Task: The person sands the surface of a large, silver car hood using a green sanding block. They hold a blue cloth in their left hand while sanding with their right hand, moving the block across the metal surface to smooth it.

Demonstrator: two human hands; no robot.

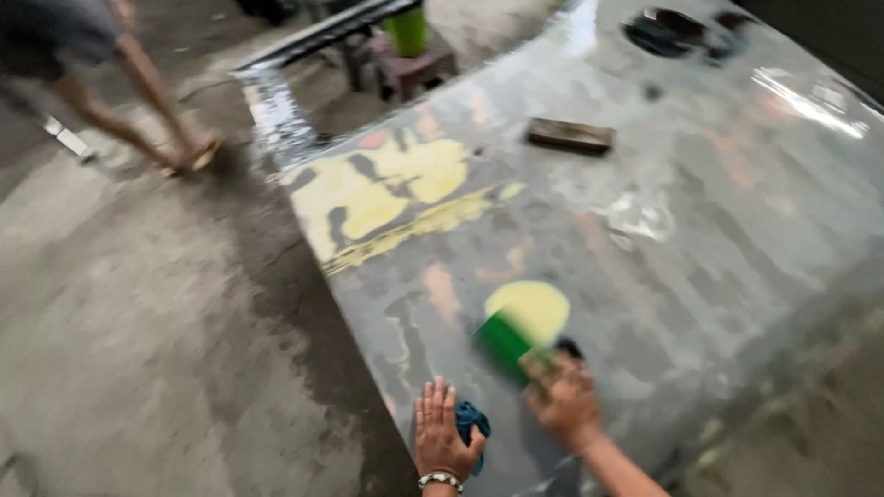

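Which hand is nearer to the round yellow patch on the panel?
Right. The right hand holds a green tool whose end touches the yellow patch; the left hand rests lower left on a blue cloth.

A dark block [570, 135] lies on the grey panel's upper part, well apart from a large yellow patch [382, 189] (irregular, with grey showing through). A person's legs [138, 101] stand on the concrete floor [138, 350]; a green container [406, 30] sits beyond.
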